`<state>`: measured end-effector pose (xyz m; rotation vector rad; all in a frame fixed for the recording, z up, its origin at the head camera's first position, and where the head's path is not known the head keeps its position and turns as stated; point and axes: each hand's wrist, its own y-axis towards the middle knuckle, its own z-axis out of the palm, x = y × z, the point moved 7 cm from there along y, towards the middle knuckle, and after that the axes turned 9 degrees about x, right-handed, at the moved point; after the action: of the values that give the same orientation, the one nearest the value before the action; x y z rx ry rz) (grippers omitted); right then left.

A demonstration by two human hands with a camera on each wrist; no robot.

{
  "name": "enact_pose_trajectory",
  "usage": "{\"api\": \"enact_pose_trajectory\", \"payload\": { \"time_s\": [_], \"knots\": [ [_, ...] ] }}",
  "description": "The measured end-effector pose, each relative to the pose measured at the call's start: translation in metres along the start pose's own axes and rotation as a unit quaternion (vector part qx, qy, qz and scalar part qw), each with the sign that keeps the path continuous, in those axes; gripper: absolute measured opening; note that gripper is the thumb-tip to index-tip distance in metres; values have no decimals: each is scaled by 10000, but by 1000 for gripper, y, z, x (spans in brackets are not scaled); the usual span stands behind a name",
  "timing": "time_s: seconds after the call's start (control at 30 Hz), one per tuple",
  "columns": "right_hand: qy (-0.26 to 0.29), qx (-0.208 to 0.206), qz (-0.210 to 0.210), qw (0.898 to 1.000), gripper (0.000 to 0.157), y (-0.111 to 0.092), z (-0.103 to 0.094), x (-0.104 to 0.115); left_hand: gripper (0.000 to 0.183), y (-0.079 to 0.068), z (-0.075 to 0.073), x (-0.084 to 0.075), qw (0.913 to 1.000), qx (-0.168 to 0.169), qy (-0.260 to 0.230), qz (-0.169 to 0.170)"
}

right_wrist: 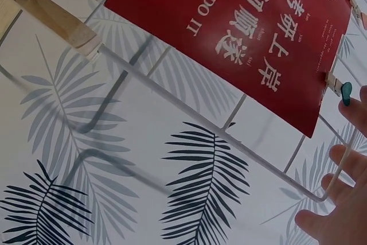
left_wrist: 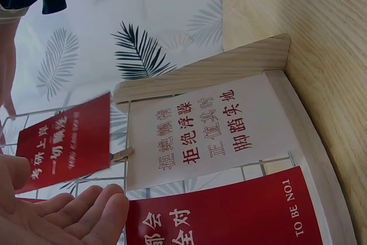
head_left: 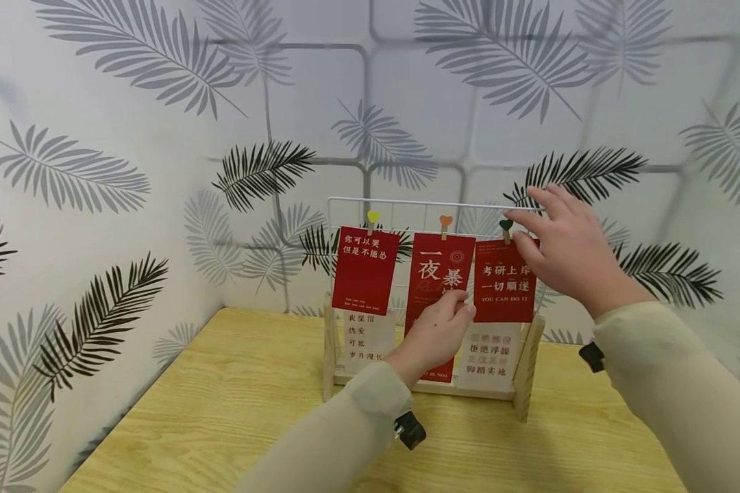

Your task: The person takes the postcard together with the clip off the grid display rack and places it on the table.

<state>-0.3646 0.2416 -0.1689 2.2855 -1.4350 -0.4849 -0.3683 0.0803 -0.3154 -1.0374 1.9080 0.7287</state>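
The right hand (head_left: 567,243) has fingertips at a green clip (head_left: 506,224), upper right on the rack (head_left: 526,370); whether they pinch, I cannot tell. The left hand (head_left: 434,329), fingers loose, fronts the rack's middle. The red card (head_left: 503,305), rack's right, looks light, bendable; best held by 2 edges.

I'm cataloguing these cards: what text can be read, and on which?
Left red card: "你可以哭 但是不能怂"; small English blurred.
Left white card: "我坚信 热爱 可抵 岁月漫长"
Middle red card: "一夜暴", "会", "全对", "TO BE NO.1"; rest hidden or blurred.
Right red card: "考研上岸 一切顺遂 YOU CAN DO IT"; other print too small.
Right white card: "拒绝浮躁", "脚踏实地"; outlined lines unclear.
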Motion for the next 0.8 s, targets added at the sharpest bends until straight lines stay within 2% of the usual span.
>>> {"api": "enact_pose_trajectory", "payload": {
  "time_s": [0.27, 0.5, 0.6, 0.8],
  "knots": [
    [-60, 46, 81, 9999, 39, 8, 7, -1, 52, 5, 3, -1, 9999, -122, 15, -32],
    [-97, 34, 102, 9999, 40, 10, 8, 0, 50, 12, 2, -8, 9990, -277, 50, 354],
    [-10, -64, 78, 9999, 39, 11, 8, -1, 49, 14, 0, -11, 9983, -331, -16, 470],
    [118, -482, -129, 9987, 30, 10, 4, 0, 45, 18, -3, -13, 9977, -442, -134, 486]
  ]
}}
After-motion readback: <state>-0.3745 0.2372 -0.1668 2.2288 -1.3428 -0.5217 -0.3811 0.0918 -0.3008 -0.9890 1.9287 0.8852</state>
